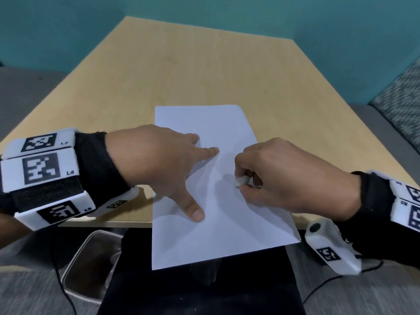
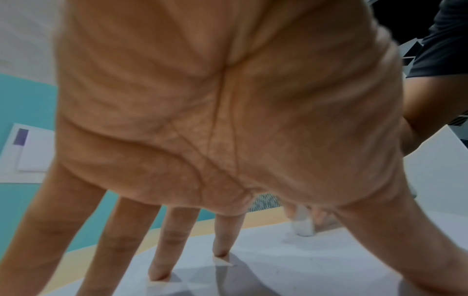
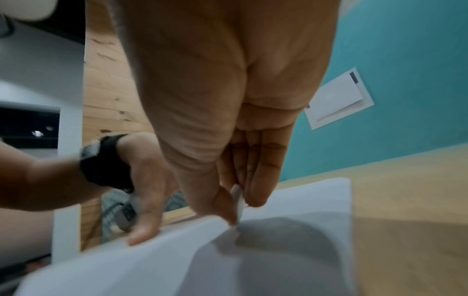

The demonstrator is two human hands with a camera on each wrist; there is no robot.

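A white sheet of paper (image 1: 204, 121) lies on the wooden table (image 1: 204, 53), and its near end sticks out past the table's front edge. My left hand (image 1: 179, 173) is spread on the sheet's left half, with straight fingertips (image 2: 220, 252) and thumb pressing the paper (image 2: 303, 270) down. My right hand (image 1: 247, 185) pinches a small white eraser-like piece (image 1: 240, 179) between thumb and fingers. Its tip touches the middle of the sheet. The right wrist view shows that white piece (image 3: 237, 200) standing on the paper (image 3: 303, 196), with my left hand (image 3: 147, 200) beside it.
Teal walls close off the table's far side, and one bears a white panel (image 3: 339, 100). A patterned cushion (image 1: 404, 98) sits at the right. Below the front edge are a clear plastic container (image 1: 91, 264), a black surface (image 1: 204, 296) and a thin black cable (image 1: 322, 285).
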